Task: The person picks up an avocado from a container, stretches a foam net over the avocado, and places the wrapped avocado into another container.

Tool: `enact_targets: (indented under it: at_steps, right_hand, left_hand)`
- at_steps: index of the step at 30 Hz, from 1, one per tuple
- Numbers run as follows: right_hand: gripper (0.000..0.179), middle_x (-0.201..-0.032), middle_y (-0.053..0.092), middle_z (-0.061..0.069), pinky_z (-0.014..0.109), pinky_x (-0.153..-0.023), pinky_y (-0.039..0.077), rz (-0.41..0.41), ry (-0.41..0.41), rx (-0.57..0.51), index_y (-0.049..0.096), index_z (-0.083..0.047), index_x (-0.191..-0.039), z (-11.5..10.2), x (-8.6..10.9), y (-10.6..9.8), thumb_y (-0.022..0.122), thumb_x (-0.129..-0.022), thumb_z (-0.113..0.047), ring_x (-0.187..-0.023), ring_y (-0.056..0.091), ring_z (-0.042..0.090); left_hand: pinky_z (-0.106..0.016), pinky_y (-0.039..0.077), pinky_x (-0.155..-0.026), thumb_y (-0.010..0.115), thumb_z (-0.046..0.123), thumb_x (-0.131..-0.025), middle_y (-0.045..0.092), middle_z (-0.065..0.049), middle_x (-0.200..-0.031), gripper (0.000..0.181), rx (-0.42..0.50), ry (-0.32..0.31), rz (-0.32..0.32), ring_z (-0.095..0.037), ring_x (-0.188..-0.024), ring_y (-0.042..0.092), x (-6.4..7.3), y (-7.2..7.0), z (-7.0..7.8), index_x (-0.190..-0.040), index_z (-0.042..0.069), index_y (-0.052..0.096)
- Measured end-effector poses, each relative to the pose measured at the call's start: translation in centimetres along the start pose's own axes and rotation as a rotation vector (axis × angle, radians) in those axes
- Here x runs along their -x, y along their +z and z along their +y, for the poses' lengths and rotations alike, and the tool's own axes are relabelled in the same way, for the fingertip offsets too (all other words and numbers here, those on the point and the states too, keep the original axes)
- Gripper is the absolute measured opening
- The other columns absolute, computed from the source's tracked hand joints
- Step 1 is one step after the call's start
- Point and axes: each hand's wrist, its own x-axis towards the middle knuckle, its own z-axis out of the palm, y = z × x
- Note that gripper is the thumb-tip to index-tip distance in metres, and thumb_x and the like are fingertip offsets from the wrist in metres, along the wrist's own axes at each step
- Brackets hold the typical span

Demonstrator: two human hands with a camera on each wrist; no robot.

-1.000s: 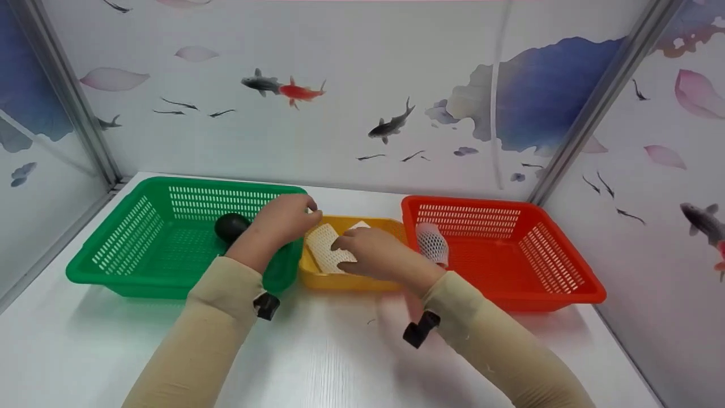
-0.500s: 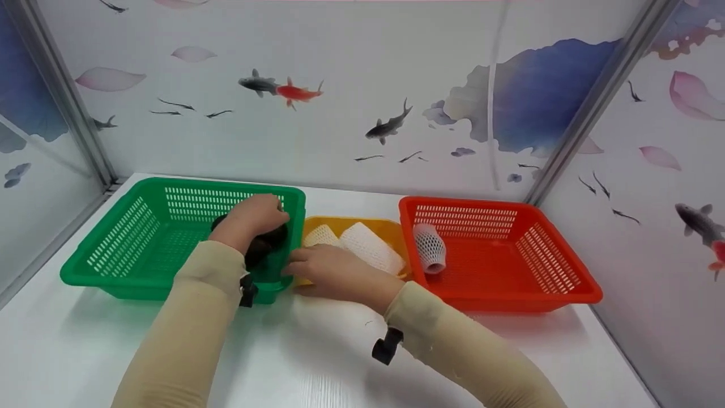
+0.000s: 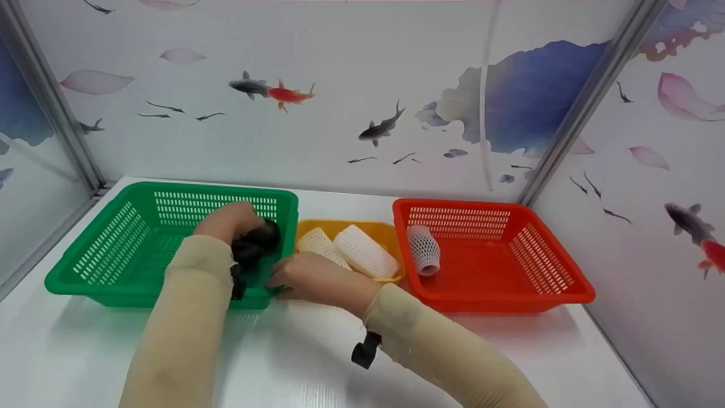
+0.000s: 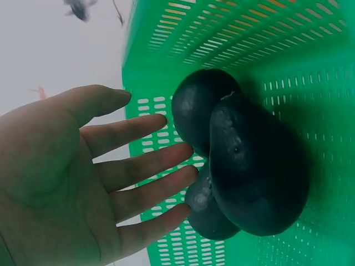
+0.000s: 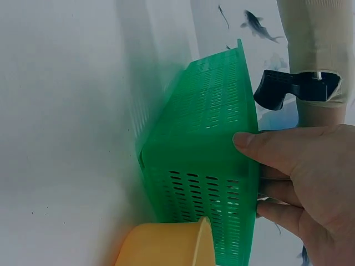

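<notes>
My left hand (image 3: 229, 220) reaches into the green basket (image 3: 102, 238). In the left wrist view its fingers (image 4: 141, 166) are extended, fingertips right beside a cluster of dark, smooth, rounded fruits (image 4: 260, 172) heaped at the basket's right end. Those fruits (image 3: 255, 243) are partly covered by the hand in the head view. My right hand (image 3: 320, 280) is at the basket's front right corner. The right wrist view has its thumb (image 5: 252, 141) on the outside of the rim and the other fingers behind it, so the hand grips the rim.
A yellow basket (image 3: 376, 226) with white foam mesh sleeves (image 3: 365, 252) stands between the green basket and a red basket (image 3: 498, 260). One more mesh sleeve (image 3: 423, 251) lies in the red basket. Printed wall panels (image 3: 317, 153) enclose the white table (image 3: 317, 351).
Both hands have moved left from the yellow basket: the left one into the green basket at the fruits, the right one onto that basket's corner. The mesh sleeves are uncovered.
</notes>
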Motion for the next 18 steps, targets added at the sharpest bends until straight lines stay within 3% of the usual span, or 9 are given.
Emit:
enact_targets:
  at_steps: [2,7,9,12,14,18]
  right_hand:
    - [0.018,-0.093,0.069,-0.006,0.012,-0.084,0.044,-0.001,-0.002,0.0,0.074,-0.016,-0.105,-0.1,-0.1,0.0,0.07,-0.09,-0.025,-0.086,0.059,0.008]
    - [0.021,-0.096,0.071,-0.006,0.011,-0.086,0.044,-0.004,-0.007,-0.008,0.075,-0.016,-0.109,-0.1,-0.4,0.1,0.07,-0.09,-0.025,-0.089,0.061,0.006]
    - [0.023,-0.098,0.071,-0.006,0.012,-0.087,0.044,-0.008,0.0,-0.013,0.075,-0.016,-0.11,-0.2,-0.4,0.2,0.071,-0.09,-0.025,-0.09,0.062,0.006]
    - [0.025,-0.1,0.072,-0.005,0.012,-0.088,0.044,-0.013,0.005,-0.019,0.074,-0.016,-0.112,-0.3,-0.4,0.3,0.071,-0.089,-0.025,-0.092,0.063,0.007]
    - [0.025,-0.1,0.072,-0.005,0.011,-0.088,0.044,-0.014,0.003,-0.026,0.074,-0.016,-0.113,-0.4,-0.4,0.4,0.071,-0.09,-0.025,-0.092,0.063,0.007]
    - [0.024,-0.1,0.072,-0.005,0.011,-0.088,0.043,-0.015,0.004,-0.036,0.075,-0.016,-0.112,-0.5,-0.3,0.6,0.071,-0.09,-0.025,-0.093,0.063,0.006]
  left_hand:
    - [-0.036,0.042,-0.067,0.051,0.015,-0.092,0.058,-0.011,-0.088,0.018,-0.025,0.006,0.007,-0.027,-0.078,0.049,-0.1,-0.2,-0.2,-0.092,0.003,0.064]
    - [-0.04,0.035,-0.069,0.046,0.016,-0.096,0.047,-0.008,-0.078,0.018,-0.167,0.079,0.075,-0.025,-0.072,0.041,-0.6,-0.7,-0.7,-0.081,0.007,0.052]
    - [-0.04,0.035,-0.069,0.048,0.016,-0.097,0.046,-0.007,-0.077,0.02,-0.202,0.081,0.055,-0.024,-0.072,0.04,-0.7,-0.7,-0.8,-0.078,0.009,0.051]
    - [-0.04,0.04,-0.07,0.055,0.018,-0.096,0.053,-0.009,-0.083,0.018,-0.229,0.04,-0.017,-0.025,-0.075,0.045,-0.7,-0.6,-0.9,-0.083,0.006,0.059]
    - [-0.04,0.045,-0.074,0.06,0.02,-0.094,0.059,-0.011,-0.092,0.017,-0.24,-0.007,-0.061,-0.026,-0.08,0.048,-0.7,-0.4,-1.1,-0.094,0.005,0.067]
    - [-0.042,0.051,-0.081,0.069,0.027,-0.09,0.061,-0.015,-0.106,0.031,-0.218,-0.091,-0.122,-0.028,-0.089,0.053,-0.8,-0.2,-1.4,-0.113,0.006,0.068]
